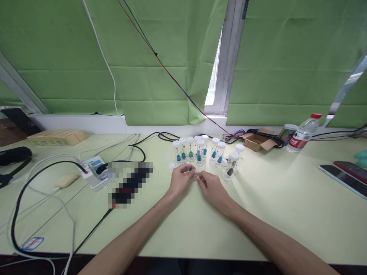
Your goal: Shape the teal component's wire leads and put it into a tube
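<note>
Nearest you, a blue-and-red sticker point(33, 243) sits by the near left corner of the bench point(286, 225), a black cable point(16, 214) and a white cable point(73, 229) looping past it toward the near edge. Further in, around the middle of the bench, and both your grips are busy! Your left hand point(180, 178) is pinching a small blue component point(190, 169), its thin leads pointing up; your right hand point(210, 187), fingertips just beside the left's, has a thin rod point(197, 175) pinched, too fine to make out fully. Out to the left lies a dark, pixelated thing point(130, 186) you can't identify, near a white power strip point(96, 177); by the right edge, two phones point(344, 179) side by side.

Just past your fingers, here come the white-capped vials point(200, 154), upright in a bunch, most showing blue parts inside, one showing a green part point(190, 154). A vial with dark contents point(230, 170) stands nearest your right hand; a loose cap point(171, 166) lies beyond your left.

Now the far edge: an opened carton point(255, 143), a coil of black cable point(268, 134), a can point(287, 133) and a red-capped water bottle point(304, 133) toward the far right corner. Green curtains point(172, 91) hang behind it all.
</note>
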{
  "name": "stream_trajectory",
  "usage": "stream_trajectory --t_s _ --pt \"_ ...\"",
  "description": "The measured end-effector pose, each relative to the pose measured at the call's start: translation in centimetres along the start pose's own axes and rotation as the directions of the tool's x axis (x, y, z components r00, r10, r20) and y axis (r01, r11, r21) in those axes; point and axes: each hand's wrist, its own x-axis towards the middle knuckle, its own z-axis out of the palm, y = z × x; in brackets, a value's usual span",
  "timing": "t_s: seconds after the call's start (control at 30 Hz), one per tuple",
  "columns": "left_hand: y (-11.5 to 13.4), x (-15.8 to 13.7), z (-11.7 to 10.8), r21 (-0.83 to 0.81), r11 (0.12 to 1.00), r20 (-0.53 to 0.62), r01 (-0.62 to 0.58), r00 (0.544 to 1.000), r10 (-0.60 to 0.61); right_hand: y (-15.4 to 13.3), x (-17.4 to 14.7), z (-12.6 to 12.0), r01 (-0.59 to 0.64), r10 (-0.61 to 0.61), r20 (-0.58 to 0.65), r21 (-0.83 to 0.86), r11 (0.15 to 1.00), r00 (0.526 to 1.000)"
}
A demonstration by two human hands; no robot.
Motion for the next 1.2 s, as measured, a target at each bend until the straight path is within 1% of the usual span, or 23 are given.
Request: stream_trajectory --t_s 0.23,0.47,0.87,1.03,1.2 --pt "-0.02 -0.06 0.01 0.01 1.0 0.009 0.0 1.0 0.0 -0.05 0.02 0.02 -0.014 0.015 -0.012 0.036 0.999 1.0" --pt "0.14 -0.18 0.07 -0.01 1.0 0.019 0.006 1.0 -0.006 0.09 0.04 0.22 -0.04 0.045 -0.04 0.118 0.992 0.998" --pt "0.53 -0.33 0.13 -0.029 0.999 0.022 0.017 1.0 -0.016 -0.18 0.07 0.18 -0.079 0.082 -0.016 0.145 0.986 0.997" --pt "0.65 -0.29 0.0 -0.007 1.0 0.034 0.019 0.999 -0.019 -0.16 0.04 0.2 -0.09 0.092 -0.003 0.163 0.982 0.996" --pt "0.57 -0.04 -0.19 0.011 1.0 0.045 0.023 0.999 -0.024 -0.18 0.06 0.07 -0.106 0.108 -0.007 0.143 0.984 0.994"
